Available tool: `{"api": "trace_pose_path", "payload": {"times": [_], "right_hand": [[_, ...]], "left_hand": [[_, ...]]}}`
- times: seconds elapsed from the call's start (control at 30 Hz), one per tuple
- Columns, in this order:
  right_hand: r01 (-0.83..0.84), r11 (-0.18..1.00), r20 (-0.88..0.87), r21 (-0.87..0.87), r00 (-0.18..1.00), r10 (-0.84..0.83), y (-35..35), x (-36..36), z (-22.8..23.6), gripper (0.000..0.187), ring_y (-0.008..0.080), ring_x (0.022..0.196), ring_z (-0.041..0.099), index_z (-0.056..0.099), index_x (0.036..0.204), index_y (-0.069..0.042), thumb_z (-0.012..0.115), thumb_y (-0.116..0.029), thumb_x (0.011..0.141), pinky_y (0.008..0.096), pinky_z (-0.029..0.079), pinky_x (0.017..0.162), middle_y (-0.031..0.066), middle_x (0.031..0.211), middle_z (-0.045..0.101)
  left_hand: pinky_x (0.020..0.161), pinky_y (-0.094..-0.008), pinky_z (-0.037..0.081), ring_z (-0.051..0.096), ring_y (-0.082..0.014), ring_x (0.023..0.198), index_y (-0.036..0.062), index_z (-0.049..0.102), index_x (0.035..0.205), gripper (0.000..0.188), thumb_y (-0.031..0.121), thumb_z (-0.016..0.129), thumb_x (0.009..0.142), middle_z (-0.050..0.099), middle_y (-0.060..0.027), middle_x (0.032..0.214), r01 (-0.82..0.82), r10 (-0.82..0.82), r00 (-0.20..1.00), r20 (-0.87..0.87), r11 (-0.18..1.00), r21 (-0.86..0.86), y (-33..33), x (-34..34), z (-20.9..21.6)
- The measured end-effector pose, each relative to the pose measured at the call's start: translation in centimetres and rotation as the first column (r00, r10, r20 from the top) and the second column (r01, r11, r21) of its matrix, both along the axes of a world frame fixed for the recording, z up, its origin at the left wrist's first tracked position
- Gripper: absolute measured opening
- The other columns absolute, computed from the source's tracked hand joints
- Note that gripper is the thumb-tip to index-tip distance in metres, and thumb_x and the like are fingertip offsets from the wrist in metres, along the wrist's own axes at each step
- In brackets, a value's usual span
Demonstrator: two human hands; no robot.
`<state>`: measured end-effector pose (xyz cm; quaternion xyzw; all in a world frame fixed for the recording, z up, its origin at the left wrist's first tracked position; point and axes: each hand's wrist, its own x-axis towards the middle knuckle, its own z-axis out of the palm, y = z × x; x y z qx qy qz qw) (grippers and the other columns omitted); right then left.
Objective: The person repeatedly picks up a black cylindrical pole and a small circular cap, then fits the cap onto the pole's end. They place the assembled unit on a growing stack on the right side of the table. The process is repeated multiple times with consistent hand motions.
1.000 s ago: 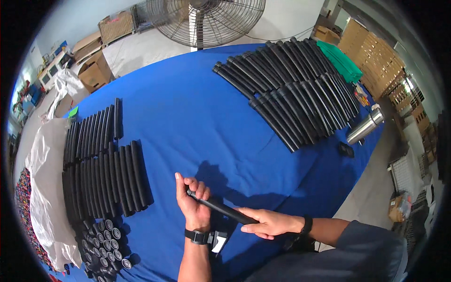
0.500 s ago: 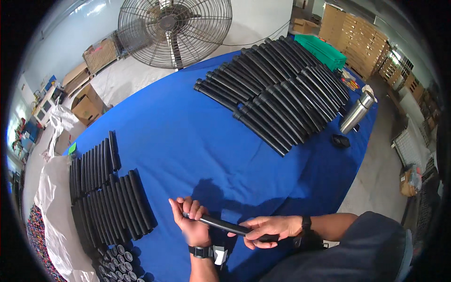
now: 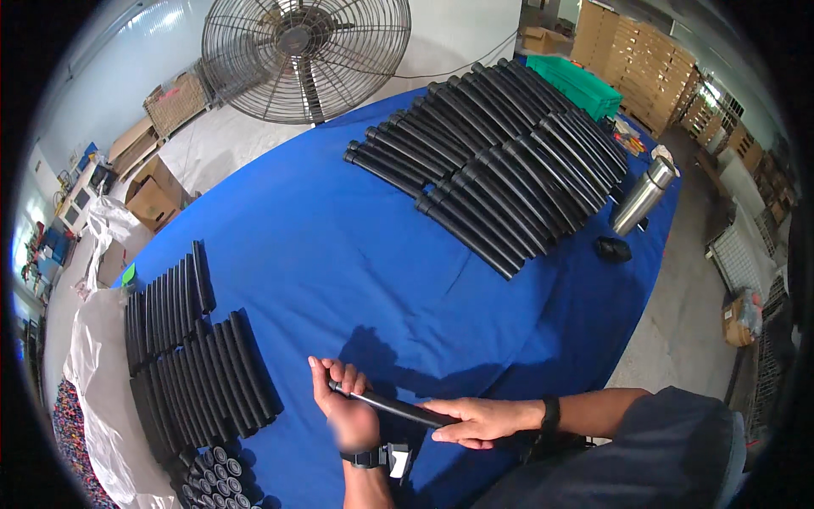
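Observation:
A slim black tube (image 3: 397,406) is held between my hands over the near part of the blue cloth. My left hand (image 3: 346,405) is closed round its left end, fingers curled over the top. My right hand (image 3: 483,421) is wrapped over the other end, its back turned up, so that end is hidden. To the left, two rows of plain black tubes (image 3: 203,382) lie side by side. Below them stands a cluster of round black caps with pale rings (image 3: 222,477). Farther off, many black tubes with thicker collared ends (image 3: 500,182) lie in two overlapping rows.
The blue-covered table (image 3: 297,254) spreads beneath everything. At its far right are a green crate (image 3: 577,85), a steel flask (image 3: 644,197) and a small black object (image 3: 612,248). A large caged fan (image 3: 305,59) stands beyond the far edge. White plastic sheeting (image 3: 106,382) borders the left side.
My right hand has rolled over the tube, and its far end, visible below the fingers before, is now covered. My left hand keeps its grip. The whole view has shifted slightly.

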<state>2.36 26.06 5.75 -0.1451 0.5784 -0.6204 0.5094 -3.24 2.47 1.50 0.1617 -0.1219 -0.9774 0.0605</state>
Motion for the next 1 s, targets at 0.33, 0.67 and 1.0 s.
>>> {"api": "trace_pose_path", "payload": {"times": [0.33,0.67,1.0], "right_hand": [[0.147,0.983,-0.506,0.112,0.860,-0.071,-0.4,-0.3,0.0,0.064,0.0092,0.051,0.055,0.029,0.158,-0.009,0.058,-0.030,0.105,0.0255,0.045,0.044,0.0040,0.068,0.055],[0.151,0.964,0.463,-0.219,0.886,-0.034,0.5,0.2,-0.2,0.051,0.0078,0.056,0.055,0.043,0.149,-0.006,0.058,-0.029,0.105,0.0224,0.040,0.039,0.0046,0.091,0.060],[0.241,0.945,0.592,-0.221,0.803,-0.066,0.0,0.5,0.4,0.058,0.0058,0.055,0.050,0.037,0.155,-0.011,0.060,-0.022,0.103,0.0202,0.039,0.042,0.0021,0.090,0.055]], "left_hand": [[0.044,-0.0231,0.034,0.040,-0.0077,0.053,0.0094,0.061,0.089,0.032,0.037,0.060,0.104,0.047,0.0018,0.068,-0.082,0.098,0.989,0.109,0.986,-0.142,1.6,-0.5,2.5],[0.047,-0.0237,0.034,0.036,-0.0087,0.055,0.0070,0.061,0.094,0.028,0.033,0.060,0.105,0.043,0.0014,0.071,-0.013,0.017,0.999,-0.038,0.995,0.094,1.1,-0.2,0.9],[0.047,-0.0223,0.037,0.041,-0.0076,0.056,0.0090,0.062,0.100,0.022,0.031,0.066,0.101,0.048,0.0007,0.075,0.090,-0.074,0.981,-0.181,0.993,0.082,-0.2,-0.1,-1.5]]}}
